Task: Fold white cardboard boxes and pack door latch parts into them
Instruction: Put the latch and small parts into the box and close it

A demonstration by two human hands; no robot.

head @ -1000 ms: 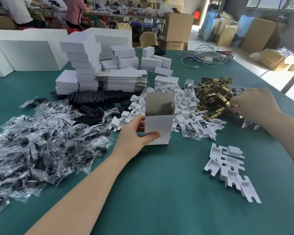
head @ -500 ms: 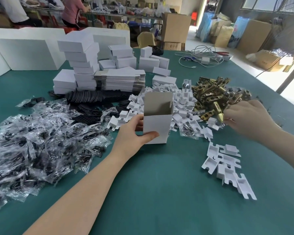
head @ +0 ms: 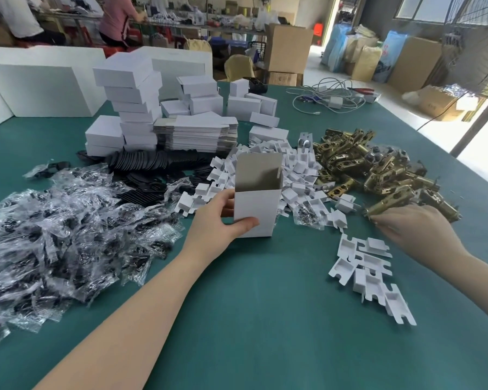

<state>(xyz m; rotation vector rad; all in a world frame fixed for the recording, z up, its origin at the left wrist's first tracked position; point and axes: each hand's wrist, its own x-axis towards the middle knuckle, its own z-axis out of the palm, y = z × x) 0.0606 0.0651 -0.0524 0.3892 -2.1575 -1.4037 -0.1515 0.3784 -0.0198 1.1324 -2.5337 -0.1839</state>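
The left hand [head: 217,223] grips the white cardboard box [head: 256,205], thumb across the near face and fingers wrapped round its left side. That box stands upright on the green table [head: 265,319], top flap raised and open, grey inner board showing. It sits right at the near edge of a heap of white cardboard inserts [head: 288,175].

Over on the right, the right hand [head: 417,235] holds a brass door latch [head: 389,205] low over the table, at the near edge of the brass latch pile [head: 372,164]. The latch's barrel pokes out toward the left past the knuckles; the fingers curl round it, though how the fingertips sit is hidden behind the back of the hand.

Just below that hand lies a small scatter of white inserts [head: 369,274], flat on the table, apart from the main heap.

On the left, a big sprawl of clear plastic bags with dark parts [head: 68,237] covers the table. Behind it, a spread of black flat pieces [head: 152,170]. Further back, a stack of unfolded box blanks [head: 197,133] lies beside a tall, leaning stack of closed white boxes [head: 133,102], with more white boxes around it. White cables [head: 330,97] lie at the far right of the table.
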